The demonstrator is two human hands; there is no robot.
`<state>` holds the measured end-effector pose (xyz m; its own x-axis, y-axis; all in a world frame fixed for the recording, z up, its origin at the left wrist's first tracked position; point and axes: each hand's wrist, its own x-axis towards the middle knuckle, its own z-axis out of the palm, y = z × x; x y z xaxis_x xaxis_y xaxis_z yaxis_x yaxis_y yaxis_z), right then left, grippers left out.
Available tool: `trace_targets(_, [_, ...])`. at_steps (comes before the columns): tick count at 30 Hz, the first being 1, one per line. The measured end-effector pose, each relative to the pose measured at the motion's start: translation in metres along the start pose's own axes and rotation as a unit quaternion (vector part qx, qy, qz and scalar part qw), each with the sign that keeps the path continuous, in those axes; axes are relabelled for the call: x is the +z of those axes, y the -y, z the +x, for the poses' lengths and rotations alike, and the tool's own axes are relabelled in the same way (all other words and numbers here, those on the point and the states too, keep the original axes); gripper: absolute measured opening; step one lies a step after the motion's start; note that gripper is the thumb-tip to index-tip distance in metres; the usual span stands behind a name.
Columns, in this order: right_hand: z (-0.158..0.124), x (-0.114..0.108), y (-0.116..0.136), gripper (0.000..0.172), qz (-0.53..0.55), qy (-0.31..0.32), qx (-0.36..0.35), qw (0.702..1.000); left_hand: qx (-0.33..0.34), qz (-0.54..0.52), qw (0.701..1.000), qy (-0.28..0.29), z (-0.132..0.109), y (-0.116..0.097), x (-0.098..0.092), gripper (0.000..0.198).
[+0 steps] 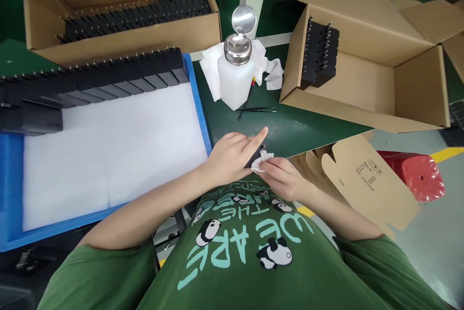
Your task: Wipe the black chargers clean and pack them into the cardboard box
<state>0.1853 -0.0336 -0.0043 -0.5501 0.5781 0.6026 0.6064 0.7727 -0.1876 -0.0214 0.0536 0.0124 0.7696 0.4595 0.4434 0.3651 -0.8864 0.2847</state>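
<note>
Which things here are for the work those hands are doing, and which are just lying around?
Probably for the work:
black piece in the left hand
white wipe in the right hand
black blocks in the blue tray
white bottle, lid open

Probably just lying around:
thin dark tools beside the bottle
printed cardboard
red plastic object
</note>
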Motion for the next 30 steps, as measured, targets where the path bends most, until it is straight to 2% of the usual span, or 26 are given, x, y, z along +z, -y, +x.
trace_targets(5, [0.000, -0.011, -0.014, 0.017, 0.011, 0.014, -0.043, 0.999, -0.002, 0.007, 1.000, 0.019, -0.001, 0.000, 0.000, 0.078])
trace_targets(10, [0.011, -0.004, -0.017, 0.014, 0.038, 0.023, -0.074, 0.996, 0.004, -0.002, 1.000, 0.001, 0.000, 0.000, 0.001, 0.072])
trace_targets(13, [0.010, -0.009, -0.020, 0.016, 0.046, 0.035, -0.084, 0.995, 0.006, -0.002, 1.000, 0.000, -0.001, 0.000, 0.001, 0.072])
trace_targets(18, [0.006, -0.018, -0.023, 0.018, 0.061, 0.061, -0.085, 0.993, 0.002, -0.003, 1.000, 0.016, -0.003, 0.001, 0.002, 0.078])
trace_targets(22, [0.011, -0.016, -0.021, 0.019, 0.070, 0.056, -0.078, 0.993, 0.000, 0.004, 1.000, 0.005, -0.003, 0.001, 0.002, 0.071])
trace_targets(27, [0.013, -0.022, -0.023, 0.021, 0.058, 0.084, -0.064, 0.993, 0.009, 0.012, 1.000, 0.002, -0.002, 0.000, 0.000, 0.070])
trace_targets(30, [0.017, -0.021, -0.021, 0.018, 0.071, 0.074, -0.075, 0.992, 0.006, 0.012, 1.000, -0.003, -0.002, 0.000, -0.001, 0.065])
